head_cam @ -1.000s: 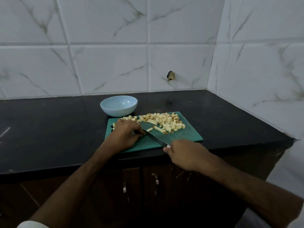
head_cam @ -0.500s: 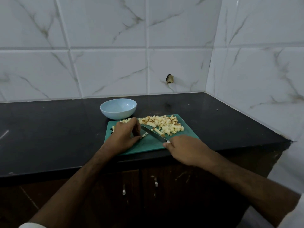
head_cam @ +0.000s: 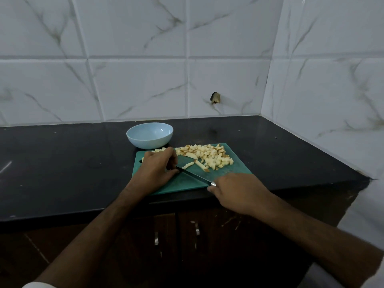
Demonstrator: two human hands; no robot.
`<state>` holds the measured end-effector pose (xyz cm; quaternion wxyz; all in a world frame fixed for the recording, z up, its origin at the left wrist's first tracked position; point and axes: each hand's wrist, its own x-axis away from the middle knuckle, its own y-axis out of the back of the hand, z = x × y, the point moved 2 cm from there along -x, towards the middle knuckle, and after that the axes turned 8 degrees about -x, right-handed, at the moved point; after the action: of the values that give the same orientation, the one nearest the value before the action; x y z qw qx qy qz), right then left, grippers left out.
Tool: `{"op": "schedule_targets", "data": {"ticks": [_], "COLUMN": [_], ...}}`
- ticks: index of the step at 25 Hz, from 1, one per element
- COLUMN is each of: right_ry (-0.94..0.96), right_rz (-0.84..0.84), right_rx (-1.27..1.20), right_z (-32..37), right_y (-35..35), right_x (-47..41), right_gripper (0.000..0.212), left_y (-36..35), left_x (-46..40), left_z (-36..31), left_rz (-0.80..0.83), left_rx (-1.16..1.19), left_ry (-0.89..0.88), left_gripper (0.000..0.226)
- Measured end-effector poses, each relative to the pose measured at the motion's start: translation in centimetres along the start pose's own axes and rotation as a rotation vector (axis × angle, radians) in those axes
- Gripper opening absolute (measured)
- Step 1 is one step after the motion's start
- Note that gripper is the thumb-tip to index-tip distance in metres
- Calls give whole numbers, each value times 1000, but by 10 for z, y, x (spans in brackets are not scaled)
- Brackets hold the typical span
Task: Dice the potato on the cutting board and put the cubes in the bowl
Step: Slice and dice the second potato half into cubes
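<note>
Head view: right hand [head_cam: 239,192] grips knife [head_cam: 194,175]; left hand [head_cam: 156,168] curled beside blade, contents unclear; risk of nicking fingers; 2 strips [head_cam: 195,164] uncut on cutting board [head_cam: 232,173].

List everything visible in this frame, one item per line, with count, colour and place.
cutting board: one, green, near the counter's front edge.
potato cubes: a heap, pale yellow, on the board's far side.
potato strips: a few, pale, mid-board, uncut.
bowl: one, light blue, empty, behind the board's left corner.
knife: one, dark blade, lying across the board.
counter: black.
wall tiles: white marbled, behind and right.
cabinet handles: two, metal, below.
left hand: on the board, by the blade tip.
right hand: grips the knife handle.
</note>
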<state>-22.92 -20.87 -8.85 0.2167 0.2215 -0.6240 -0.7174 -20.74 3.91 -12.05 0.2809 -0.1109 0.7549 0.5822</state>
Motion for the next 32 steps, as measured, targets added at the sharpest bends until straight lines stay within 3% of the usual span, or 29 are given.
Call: {"op": "schedule_targets", "data": {"ticks": [3, 7, 10, 15, 19, 22, 24, 32], "right_ry": [-111, -152, -139, -64, -65, -59, -53, -28], "right_rz": [99, 78, -41, -245, -311, -320, -313, -329], "right_rx": [-324, -629, -835, -1061, -1169, -1196, -1199, -1130], "right_z": [-22, -56, -71, -81, -84, -85, -85, -87], "right_y": [14, 16, 8, 0, -6, -7, -8, -16], "right_x": [3, 0, -12, -27, -27, -28, -28, -31], "right_gripper": [42, 41, 41, 41, 41, 40, 41, 41], "left_y": [0, -8, -16, -23, -20, -21, -24, -15], "left_x": [0, -9, -23, -39, -43, -47, -50, -38], "left_z": [-1, -4, -11, -12, -2, -11, -20, -18], "left_rz": [-9, 93, 153, 65, -17, 41, 88, 108], "left_rx": [-100, -166, -254, -404, -429, -392, -386, -326], "left_ry": [-28, -179, -270, -187, -59, -199, -290, -322], "left_gripper": [29, 21, 33, 17, 18, 32, 26, 20]}}
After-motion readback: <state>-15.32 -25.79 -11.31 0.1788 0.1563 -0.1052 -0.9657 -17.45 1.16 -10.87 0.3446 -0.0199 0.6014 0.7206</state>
